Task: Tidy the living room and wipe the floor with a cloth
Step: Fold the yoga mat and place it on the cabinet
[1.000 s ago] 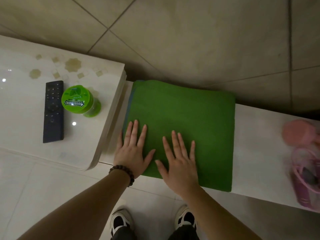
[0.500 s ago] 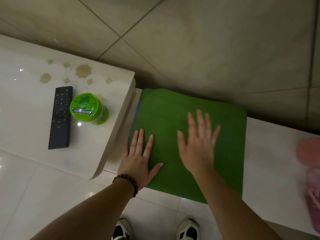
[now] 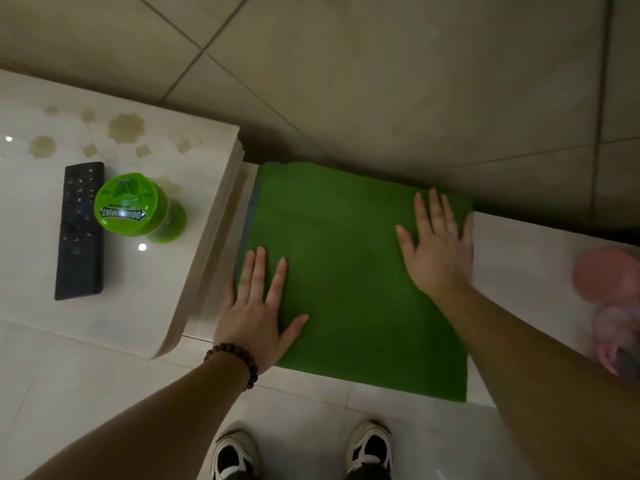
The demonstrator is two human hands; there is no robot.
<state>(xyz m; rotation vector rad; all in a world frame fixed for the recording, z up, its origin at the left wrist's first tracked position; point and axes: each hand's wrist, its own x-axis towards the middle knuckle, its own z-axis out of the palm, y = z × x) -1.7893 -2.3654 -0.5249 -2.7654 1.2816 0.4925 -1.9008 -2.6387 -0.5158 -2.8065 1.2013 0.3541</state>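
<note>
Green cloth (image 3: 349,271), folded flat into a rough square, lying on low white table (image 3: 526,271), near edge overhanging slightly toward shoes (image 3: 370,448). Head view only. Looks soft, light, limp, likely towel-type pile; will sag and unfold if lifted by one corner. Not fragile, not slippery on its own, though may slide on the glossy top. Best taken by pinching the stacked layers at the near folded edge or by both side edges, so the fold holds. Thin blue strip showing along left edge, probably an inner layer.

Left hand (image 3: 256,306) palm down on cloth's near-left corner, grip spread, fingers straight and pointing away from body, thumb splayed right, little finger side partly off the cloth onto table. Beaded bracelet (image 3: 235,362) at wrist. Right hand (image 3: 436,247) flat near cloth's far-right edge, grip spread too, fingers fanned; motion-blurred, so cannot tell if pressing or just skimming the surface. Forearm crossing over right part of cloth. Neither hand pinching anything.

Raised white table (image 3: 114,320) at left carrying black remote (image 3: 79,230) and green Doublemint tub (image 3: 133,206), just beside each other. Pink blurred item (image 3: 609,292) at far right. Beige floor tiles (image 3: 381,81) beyond.

Judged step: smoothing the fold; floor wiping not begun.
</note>
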